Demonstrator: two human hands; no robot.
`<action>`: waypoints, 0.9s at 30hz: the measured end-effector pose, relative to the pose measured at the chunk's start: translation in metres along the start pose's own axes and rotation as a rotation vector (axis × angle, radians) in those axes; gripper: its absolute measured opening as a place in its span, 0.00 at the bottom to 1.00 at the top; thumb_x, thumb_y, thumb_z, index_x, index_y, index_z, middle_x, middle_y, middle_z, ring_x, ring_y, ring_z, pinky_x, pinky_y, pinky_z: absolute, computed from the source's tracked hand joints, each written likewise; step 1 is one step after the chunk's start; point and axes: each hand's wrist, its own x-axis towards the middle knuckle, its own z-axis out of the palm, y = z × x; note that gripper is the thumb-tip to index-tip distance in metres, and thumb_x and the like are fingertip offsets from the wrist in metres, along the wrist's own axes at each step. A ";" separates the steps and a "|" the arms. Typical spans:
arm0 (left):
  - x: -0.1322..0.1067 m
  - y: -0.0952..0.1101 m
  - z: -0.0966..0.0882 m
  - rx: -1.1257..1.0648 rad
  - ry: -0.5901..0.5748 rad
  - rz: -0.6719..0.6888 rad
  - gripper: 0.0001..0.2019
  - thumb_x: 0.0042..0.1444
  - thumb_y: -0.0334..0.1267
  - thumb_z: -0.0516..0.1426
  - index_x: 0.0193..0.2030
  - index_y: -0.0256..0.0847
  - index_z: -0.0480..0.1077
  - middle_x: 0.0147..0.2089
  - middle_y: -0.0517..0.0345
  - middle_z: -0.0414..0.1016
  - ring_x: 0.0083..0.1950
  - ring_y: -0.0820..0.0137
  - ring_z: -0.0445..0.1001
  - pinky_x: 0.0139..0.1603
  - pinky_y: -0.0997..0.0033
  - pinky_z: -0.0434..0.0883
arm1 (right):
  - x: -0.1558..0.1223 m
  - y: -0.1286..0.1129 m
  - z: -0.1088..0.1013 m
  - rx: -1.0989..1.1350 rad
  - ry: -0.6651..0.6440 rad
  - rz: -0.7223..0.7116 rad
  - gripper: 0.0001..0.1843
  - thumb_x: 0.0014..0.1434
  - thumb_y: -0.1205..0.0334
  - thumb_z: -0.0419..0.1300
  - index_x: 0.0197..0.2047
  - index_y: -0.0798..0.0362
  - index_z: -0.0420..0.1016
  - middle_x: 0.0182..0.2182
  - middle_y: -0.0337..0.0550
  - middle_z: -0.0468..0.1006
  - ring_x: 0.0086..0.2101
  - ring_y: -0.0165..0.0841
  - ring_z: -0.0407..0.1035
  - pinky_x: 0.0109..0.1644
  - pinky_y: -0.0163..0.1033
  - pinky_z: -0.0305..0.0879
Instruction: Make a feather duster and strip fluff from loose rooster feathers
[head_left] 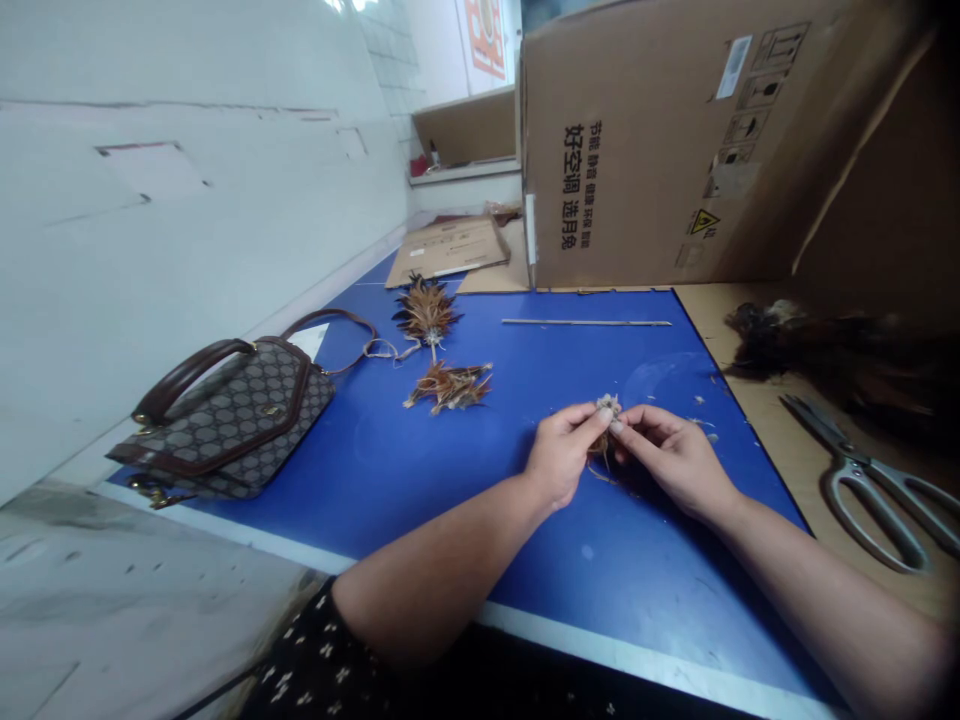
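My left hand [562, 450] and my right hand [667, 450] meet over the blue table surface [465, 490], thumbs and fingers closed on a small bunch of feathers [608, 404]. Pale quill ends stick up between the fingertips, and brownish feather tips hang below; the fingers hide most of the bunch. Farther left lies a loose pile of brown feathers [450, 386]. Just beyond it, a fuller brown and black feather cluster [426, 308] is fixed to a pale stick.
A thin rod [586, 323] lies toward the back. A patterned handbag [247, 425] sits at the left. Scissors [862, 480] and a dark feather heap [832, 360] are at the right. A large cardboard box [645, 190] and flat cardboard [450, 247] stand behind.
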 end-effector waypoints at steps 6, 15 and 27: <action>0.001 -0.001 -0.003 0.106 0.041 0.060 0.15 0.52 0.47 0.70 0.37 0.36 0.81 0.37 0.54 0.80 0.38 0.72 0.73 0.44 0.71 0.68 | -0.001 0.004 -0.003 -0.162 0.007 -0.132 0.17 0.63 0.46 0.67 0.40 0.52 0.78 0.30 0.42 0.79 0.30 0.32 0.71 0.37 0.38 0.71; -0.002 -0.002 -0.003 0.157 -0.046 -0.048 0.20 0.52 0.53 0.69 0.38 0.35 0.78 0.33 0.54 0.79 0.30 0.73 0.75 0.37 0.70 0.72 | 0.003 0.003 -0.014 -0.422 0.165 -0.529 0.17 0.68 0.60 0.62 0.58 0.44 0.81 0.45 0.46 0.82 0.43 0.37 0.78 0.51 0.44 0.74; -0.002 -0.001 -0.004 0.206 -0.007 -0.063 0.19 0.54 0.52 0.68 0.38 0.35 0.76 0.32 0.56 0.77 0.27 0.76 0.72 0.27 0.76 0.64 | 0.000 -0.001 -0.011 -0.456 0.147 -0.640 0.21 0.68 0.66 0.61 0.62 0.43 0.79 0.47 0.47 0.83 0.44 0.37 0.78 0.51 0.43 0.75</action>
